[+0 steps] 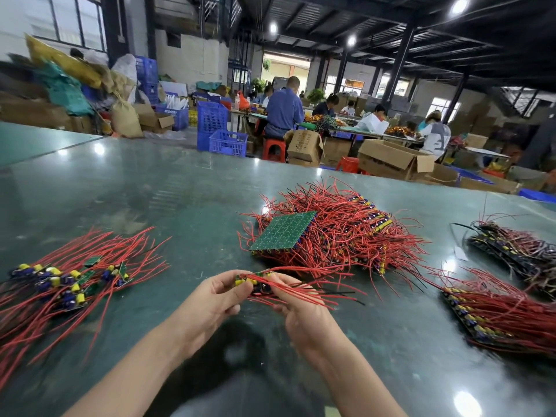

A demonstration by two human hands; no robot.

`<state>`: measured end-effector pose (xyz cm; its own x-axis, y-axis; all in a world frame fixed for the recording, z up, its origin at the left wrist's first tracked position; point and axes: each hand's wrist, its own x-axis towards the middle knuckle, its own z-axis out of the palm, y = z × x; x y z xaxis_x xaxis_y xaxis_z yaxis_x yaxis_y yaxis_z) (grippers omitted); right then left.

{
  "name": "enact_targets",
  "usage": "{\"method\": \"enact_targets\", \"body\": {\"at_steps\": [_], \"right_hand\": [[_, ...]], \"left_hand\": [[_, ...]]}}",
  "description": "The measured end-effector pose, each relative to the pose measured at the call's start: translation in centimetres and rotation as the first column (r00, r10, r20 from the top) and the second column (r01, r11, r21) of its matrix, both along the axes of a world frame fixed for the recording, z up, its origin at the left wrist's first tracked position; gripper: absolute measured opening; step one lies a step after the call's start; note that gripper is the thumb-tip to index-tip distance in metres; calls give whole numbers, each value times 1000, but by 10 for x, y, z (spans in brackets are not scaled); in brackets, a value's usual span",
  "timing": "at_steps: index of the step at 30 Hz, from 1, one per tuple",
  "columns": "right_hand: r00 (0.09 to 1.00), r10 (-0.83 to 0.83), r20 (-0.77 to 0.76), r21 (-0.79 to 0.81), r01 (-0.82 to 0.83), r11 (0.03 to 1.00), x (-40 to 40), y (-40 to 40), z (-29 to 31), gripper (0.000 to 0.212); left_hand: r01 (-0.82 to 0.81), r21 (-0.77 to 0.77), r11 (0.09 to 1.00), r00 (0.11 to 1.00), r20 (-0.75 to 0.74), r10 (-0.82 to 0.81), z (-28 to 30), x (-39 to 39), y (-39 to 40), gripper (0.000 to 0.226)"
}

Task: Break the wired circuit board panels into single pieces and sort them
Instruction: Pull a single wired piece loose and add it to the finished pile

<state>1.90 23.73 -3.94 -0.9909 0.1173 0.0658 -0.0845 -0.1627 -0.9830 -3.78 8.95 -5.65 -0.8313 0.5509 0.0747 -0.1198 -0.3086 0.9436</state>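
Both hands' fingers (228, 284) curled, pinching board strip (255, 282)

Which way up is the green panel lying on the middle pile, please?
Component side down: the green panel shows its bare solder face, wires hanging beneath.

Strip (255, 282) mostly hidden behind fingers (228, 281) and own wires. Left pile's wires (18, 335) cut off by frame edge. Right panel (493, 320) runs off right edge. Far workers (284, 108) too small to read.
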Motion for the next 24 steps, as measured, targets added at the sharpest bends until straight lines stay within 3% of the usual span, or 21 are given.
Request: {"method": "enact_targets", "body": {"at_steps": [2, 6, 10, 13, 16, 19, 20, 21, 22, 23, 24], "right_hand": [[1000, 19, 10, -83, -18, 996, -2, -2, 0, 16], [999, -15, 47, -399, 32, 917, -6, -3, 3, 13], [988, -140, 69, -443, 156, 883, -4, 8, 11, 17], [968, -236, 81, -494, 245, 834, -5, 18, 15, 22], [949, -305, 74, -489, 301, 819, -6, 27, 18, 26], [938, -346, 40, -395, 332, 856, -3, 33, 19, 26], [938, -347, 21, -363, 331, 871, -2, 32, 20, 25], [939, -344, 3, -331, 326, 886, -2, 31, 20, 24], [942, -337, -14, -296, 318, 901, -1, 29, 20, 22], [946, -323, -26, -248, 307, 919, 0, 26, 20, 19], [952, -305, -38, -184, 293, 938, 1, 22, 20, 17]], "left_hand": [[4, 33, 999, 1000, -11, -4, -1, -2, 0, 61], [-77, 65, 995, 997, 0, 77, 0, -3, 0, 56], [-208, 49, 977, 968, 152, 199, 6, -11, -4, 19], [-303, -28, 953, 946, 114, 304, 9, -15, -8, 9], [-363, -129, 923, 932, -63, 358, 15, -14, -18, 8], [-365, -348, 863, 889, -405, 213, 18, -9, -23, 14], [-434, -467, 771, 818, -563, 119, 13, -7, -21, 18], [-585, -528, 616, 688, -725, 32, 8, -4, -20, 24], [-718, -489, 495, 550, -834, -26, 5, -2, -18, 32], [-782, -406, 473, 459, -888, -4, 2, 0, -16, 38], [-780, -342, 524, 448, -890, 86, 1, 4, -12, 39]]}}
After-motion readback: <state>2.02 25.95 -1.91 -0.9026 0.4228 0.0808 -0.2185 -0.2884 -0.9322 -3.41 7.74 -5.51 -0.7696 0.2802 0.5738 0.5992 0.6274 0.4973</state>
